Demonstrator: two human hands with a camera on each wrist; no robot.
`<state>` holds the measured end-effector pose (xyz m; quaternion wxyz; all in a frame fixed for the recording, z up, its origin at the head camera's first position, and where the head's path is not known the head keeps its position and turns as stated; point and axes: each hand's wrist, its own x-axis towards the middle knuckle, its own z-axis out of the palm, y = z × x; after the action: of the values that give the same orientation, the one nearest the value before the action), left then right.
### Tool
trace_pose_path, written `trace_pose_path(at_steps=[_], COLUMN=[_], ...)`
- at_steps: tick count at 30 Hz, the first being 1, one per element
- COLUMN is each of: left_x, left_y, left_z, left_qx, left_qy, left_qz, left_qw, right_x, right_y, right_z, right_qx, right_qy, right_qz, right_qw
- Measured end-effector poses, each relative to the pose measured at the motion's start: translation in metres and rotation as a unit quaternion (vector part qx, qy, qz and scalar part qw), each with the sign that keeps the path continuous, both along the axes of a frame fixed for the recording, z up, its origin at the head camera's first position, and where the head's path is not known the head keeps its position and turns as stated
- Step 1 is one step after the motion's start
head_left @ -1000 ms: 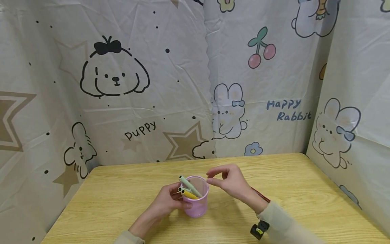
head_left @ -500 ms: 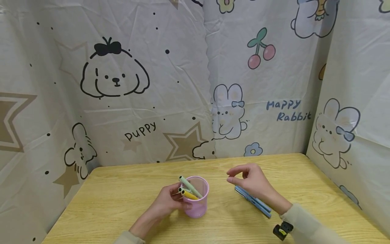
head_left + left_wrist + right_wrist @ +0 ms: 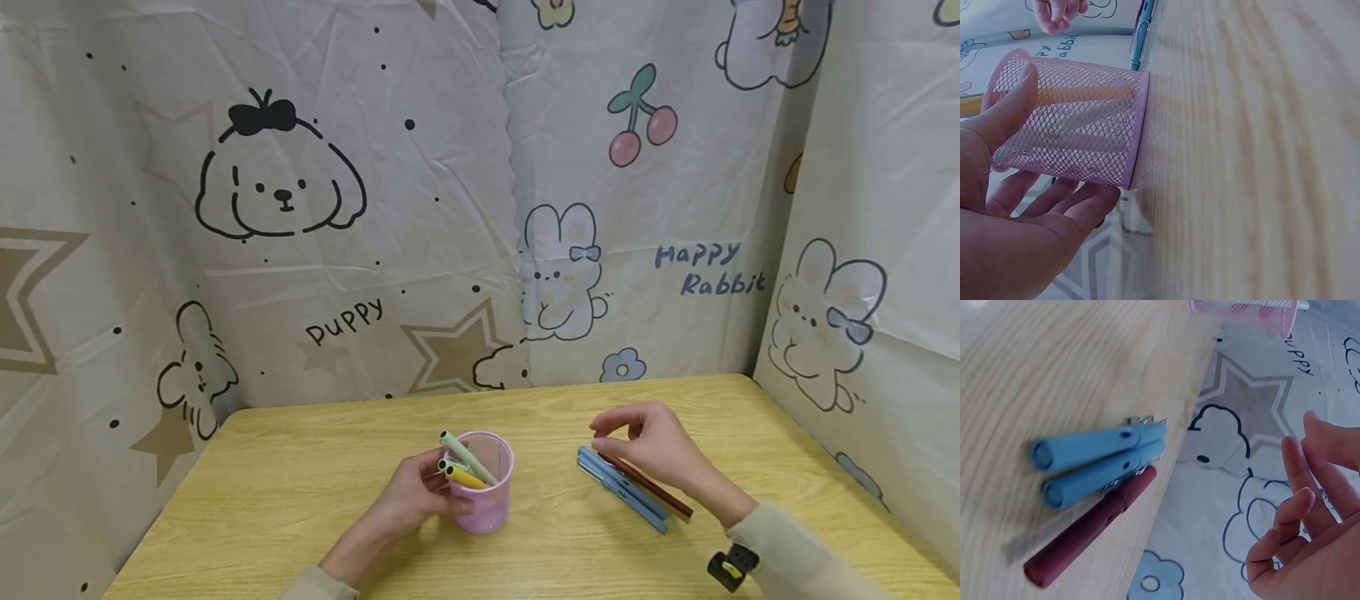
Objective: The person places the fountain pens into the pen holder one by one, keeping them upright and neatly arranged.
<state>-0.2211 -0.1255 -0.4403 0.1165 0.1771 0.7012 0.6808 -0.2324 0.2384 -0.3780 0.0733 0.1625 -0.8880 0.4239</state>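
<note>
My left hand [image 3: 408, 500] grips a pink mesh pen cup [image 3: 483, 512], thumb on the near side and fingers around the far side. The cup stands upright on the table, holding a pale green pen [image 3: 470, 458], a yellow pen [image 3: 468, 478] and another light one. To the right lie two blue pens [image 3: 1094, 447] side by side, with a dark red pen [image 3: 1088, 528] beside them. My right hand [image 3: 652, 446] hovers just over the far end of the red pen, thumb and index finger close together, nothing between them in the right wrist view.
The wooden table [image 3: 315, 450] is light yellow. A patterned cloth [image 3: 442, 208] with cartoon animals hangs at the back and along both sides, close behind the table's far edge.
My right hand has moved right from the cup's rim to over the pens. The blue pens, then the red one, have come into sight from under that arm. My left hand stays put.
</note>
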Motion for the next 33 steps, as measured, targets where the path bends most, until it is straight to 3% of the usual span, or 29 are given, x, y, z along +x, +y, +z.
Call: trace_pose_path(at_steps=[23,33], left_x=[0.0,-0.001], left_y=[0.002,0.002], left_z=[0.0,0.001], left_qx=[-0.01,-0.014], left_qy=[0.006,0.007], left_qz=[-0.003,-0.004], left_qw=[0.9999,0.9999], right_x=[0.001,-0.005], right_y=[0.039,0.06], right_z=[-0.014,-0.028], right_qx=[0.064,0.062], right_qy=[-0.027,-0.039], right_qz=[-0.008,0.021], right_qw=[0.9975,0.9971])
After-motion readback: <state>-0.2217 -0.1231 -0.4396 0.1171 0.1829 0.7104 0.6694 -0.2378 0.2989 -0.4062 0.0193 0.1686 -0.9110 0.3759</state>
